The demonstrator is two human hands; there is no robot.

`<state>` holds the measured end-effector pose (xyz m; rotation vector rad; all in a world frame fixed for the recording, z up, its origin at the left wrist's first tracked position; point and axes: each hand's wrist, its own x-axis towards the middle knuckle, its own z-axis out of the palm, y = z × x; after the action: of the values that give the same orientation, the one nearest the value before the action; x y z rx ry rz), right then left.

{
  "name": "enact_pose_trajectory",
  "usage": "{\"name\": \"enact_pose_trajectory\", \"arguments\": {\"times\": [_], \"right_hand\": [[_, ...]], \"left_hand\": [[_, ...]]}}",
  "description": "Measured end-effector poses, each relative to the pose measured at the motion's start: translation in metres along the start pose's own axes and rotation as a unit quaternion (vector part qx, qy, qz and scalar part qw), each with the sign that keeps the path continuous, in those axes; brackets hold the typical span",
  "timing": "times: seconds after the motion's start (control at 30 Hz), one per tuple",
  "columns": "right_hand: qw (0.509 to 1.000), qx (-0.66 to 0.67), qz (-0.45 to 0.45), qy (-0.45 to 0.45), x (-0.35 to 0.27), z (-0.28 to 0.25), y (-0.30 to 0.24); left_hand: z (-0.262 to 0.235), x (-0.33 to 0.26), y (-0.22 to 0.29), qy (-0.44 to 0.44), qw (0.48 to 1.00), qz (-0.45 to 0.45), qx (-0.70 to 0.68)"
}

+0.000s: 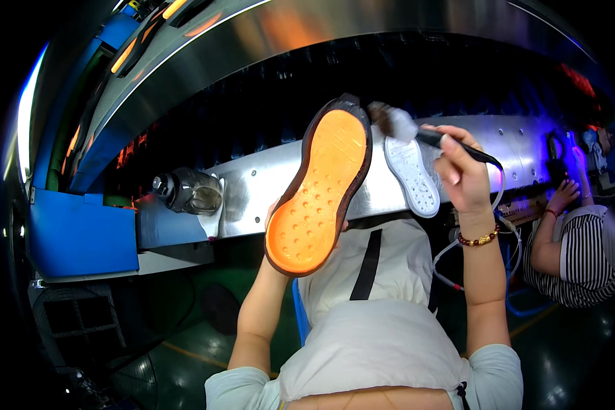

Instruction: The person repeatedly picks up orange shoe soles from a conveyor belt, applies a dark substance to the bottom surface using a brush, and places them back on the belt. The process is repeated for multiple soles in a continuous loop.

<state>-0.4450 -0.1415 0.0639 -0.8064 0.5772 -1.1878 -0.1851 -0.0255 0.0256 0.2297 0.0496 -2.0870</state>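
Observation:
An orange shoe sole [318, 188] with a raised dark rim lies tilted across my left hand [272, 209], its dimpled inner face up. My fingers grip its edges near the wide end, and most of that hand is hidden beneath it. My right hand [463, 169] is closed around the black handle of a brush [398, 124]. The brush head is smeared by motion, just right of the sole's far end, and I cannot tell whether they touch. A thin tube [501, 183] runs from the handle. Beneath the brush, a pale grey sole [417, 179] lies on the metal ledge.
The metal ledge [246, 183] runs across in front of me, before a dark machine opening under a curved metal hood [307, 27]. A dark bottle [188, 191] stands at left, near a blue housing [82, 232]. A person in stripes [584, 249] works at right.

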Motion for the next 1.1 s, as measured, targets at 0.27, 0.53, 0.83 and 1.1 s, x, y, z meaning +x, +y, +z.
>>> {"name": "enact_pose_trajectory", "arguments": {"times": [0.27,0.53,0.83,1.1], "right_hand": [[0.976,0.070,0.026,0.204,-0.022,-0.064,0.036],[0.947,0.108,0.050,0.299,-0.053,-0.085,0.044],[0.940,0.105,0.049,0.322,-0.049,-0.075,0.043],[0.943,0.131,0.060,0.299,-0.055,-0.075,0.045]], "left_hand": [[-0.078,-0.026,-0.017,0.161,0.976,0.141,-0.036],[-0.058,-0.078,-0.004,0.200,0.947,0.217,0.127],[0.166,0.061,0.067,-0.215,0.928,0.204,0.225],[0.237,0.192,0.111,-0.033,0.934,0.355,-0.014]]}}
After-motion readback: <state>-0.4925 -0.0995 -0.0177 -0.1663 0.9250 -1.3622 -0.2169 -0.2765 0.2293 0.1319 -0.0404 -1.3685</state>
